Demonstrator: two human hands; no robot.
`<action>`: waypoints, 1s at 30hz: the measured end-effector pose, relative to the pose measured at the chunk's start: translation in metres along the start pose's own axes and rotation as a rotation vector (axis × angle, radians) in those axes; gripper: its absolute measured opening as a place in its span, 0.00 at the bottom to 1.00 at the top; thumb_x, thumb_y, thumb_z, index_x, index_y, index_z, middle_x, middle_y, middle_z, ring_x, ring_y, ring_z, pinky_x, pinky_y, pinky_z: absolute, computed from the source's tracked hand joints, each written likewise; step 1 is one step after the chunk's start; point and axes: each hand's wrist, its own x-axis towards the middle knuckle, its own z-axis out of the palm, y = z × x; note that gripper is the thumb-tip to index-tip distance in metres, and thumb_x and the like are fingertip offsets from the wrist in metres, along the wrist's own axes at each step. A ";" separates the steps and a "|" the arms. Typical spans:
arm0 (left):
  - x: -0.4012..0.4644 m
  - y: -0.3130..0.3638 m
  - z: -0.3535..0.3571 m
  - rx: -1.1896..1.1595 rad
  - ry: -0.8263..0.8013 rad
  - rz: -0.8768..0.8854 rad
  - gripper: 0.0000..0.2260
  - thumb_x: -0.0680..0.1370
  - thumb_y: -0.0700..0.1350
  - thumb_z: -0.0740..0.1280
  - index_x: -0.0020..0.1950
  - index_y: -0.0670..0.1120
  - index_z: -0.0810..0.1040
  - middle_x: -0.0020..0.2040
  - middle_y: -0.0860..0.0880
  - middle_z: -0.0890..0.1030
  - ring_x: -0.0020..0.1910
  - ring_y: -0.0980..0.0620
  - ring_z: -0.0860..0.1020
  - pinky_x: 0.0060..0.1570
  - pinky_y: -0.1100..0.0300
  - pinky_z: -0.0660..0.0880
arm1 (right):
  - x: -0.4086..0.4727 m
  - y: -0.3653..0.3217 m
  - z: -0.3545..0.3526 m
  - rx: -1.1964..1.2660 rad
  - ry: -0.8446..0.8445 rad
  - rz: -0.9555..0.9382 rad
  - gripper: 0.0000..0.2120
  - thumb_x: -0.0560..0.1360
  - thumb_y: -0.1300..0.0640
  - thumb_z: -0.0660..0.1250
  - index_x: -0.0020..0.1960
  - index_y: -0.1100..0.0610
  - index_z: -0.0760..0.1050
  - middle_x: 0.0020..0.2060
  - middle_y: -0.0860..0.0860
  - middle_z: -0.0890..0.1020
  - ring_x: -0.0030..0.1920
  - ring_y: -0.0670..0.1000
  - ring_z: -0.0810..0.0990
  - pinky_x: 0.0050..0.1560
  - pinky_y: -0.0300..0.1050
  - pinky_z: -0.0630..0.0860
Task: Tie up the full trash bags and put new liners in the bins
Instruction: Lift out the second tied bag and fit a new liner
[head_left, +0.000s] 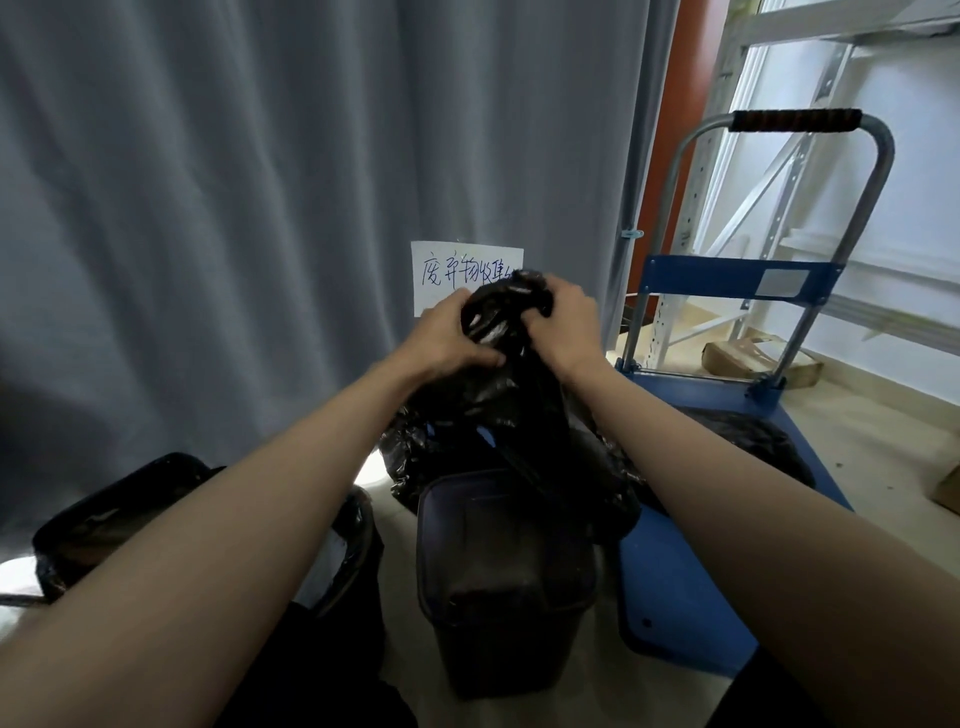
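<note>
Nearest: dark bin (501, 587) on the floor w/ no liner in it, a 2nd bin (130, 514) w/ black liner to its left. Above the dark bin both hands bunch the neck of a full black trash bag (498, 410): left hand (452, 338) and right hand (563, 325), fingers curled tight round the gathered plastic. Blue platform cart (691, 545) at right, another black bag (748, 441) lying on it. Behind: handwritten paper sign (441, 265) on grey curtain (234, 182).

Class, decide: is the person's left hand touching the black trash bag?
Touching. The head view shows the left hand gripping the gathered neck of the black trash bag, fingers curled round the plastic, opposite the right hand.
</note>
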 end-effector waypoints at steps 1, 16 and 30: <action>0.001 -0.007 -0.001 0.068 -0.031 -0.037 0.22 0.63 0.44 0.81 0.53 0.48 0.77 0.46 0.52 0.81 0.46 0.53 0.79 0.50 0.60 0.75 | 0.002 -0.002 -0.003 0.057 0.063 0.020 0.17 0.76 0.66 0.64 0.63 0.57 0.77 0.55 0.52 0.82 0.55 0.51 0.79 0.62 0.45 0.74; 0.001 -0.009 -0.041 -0.229 0.397 -0.062 0.07 0.67 0.36 0.74 0.44 0.43 0.82 0.36 0.51 0.81 0.32 0.64 0.75 0.33 0.73 0.72 | 0.001 0.027 -0.013 -0.392 -0.315 0.339 0.24 0.70 0.54 0.74 0.63 0.58 0.73 0.64 0.59 0.74 0.63 0.63 0.73 0.64 0.56 0.73; -0.020 0.010 -0.008 0.215 0.228 0.240 0.19 0.65 0.55 0.70 0.53 0.53 0.71 0.44 0.56 0.79 0.43 0.51 0.78 0.46 0.53 0.75 | -0.026 -0.005 0.007 -0.509 -0.049 -0.280 0.07 0.77 0.57 0.61 0.53 0.58 0.71 0.46 0.56 0.80 0.46 0.62 0.78 0.39 0.49 0.68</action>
